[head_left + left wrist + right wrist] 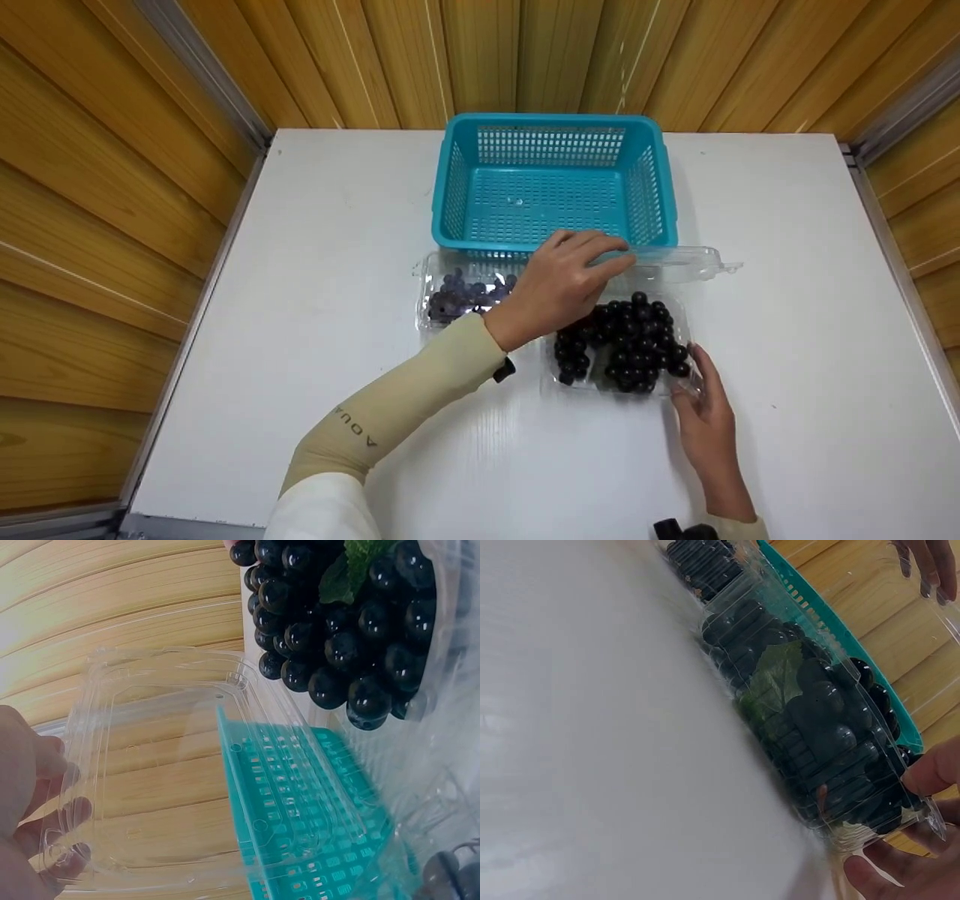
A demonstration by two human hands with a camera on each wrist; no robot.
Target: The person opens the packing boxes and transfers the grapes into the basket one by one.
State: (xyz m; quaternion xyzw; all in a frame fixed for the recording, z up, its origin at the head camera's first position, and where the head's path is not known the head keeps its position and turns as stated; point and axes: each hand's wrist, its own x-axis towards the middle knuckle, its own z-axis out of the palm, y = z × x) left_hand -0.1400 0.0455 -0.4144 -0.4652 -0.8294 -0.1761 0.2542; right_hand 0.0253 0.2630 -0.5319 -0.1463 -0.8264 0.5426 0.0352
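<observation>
My left hand [559, 281] grips the edge of a raised clear plastic lid [679, 262], its fingertips showing through the plastic in the left wrist view. That lid belongs to a clear plastic clamshell box [859, 686] full of dark grapes [641, 345]. A green leaf [778, 679] lies among the grapes. At the box's front right corner, my right hand [709, 427] pinches the plastic between thumb and fingers. Left of it stands a second clear box [424, 296] of smaller purple grapes [454, 296], partly hidden behind my left hand and forearm.
A turquoise plastic basket [555, 120] with slotted sides stands just behind the boxes, nothing inside. All of it rests on a white table [337, 225]. Wood-patterned panels [480, 60] rise along the back and both sides.
</observation>
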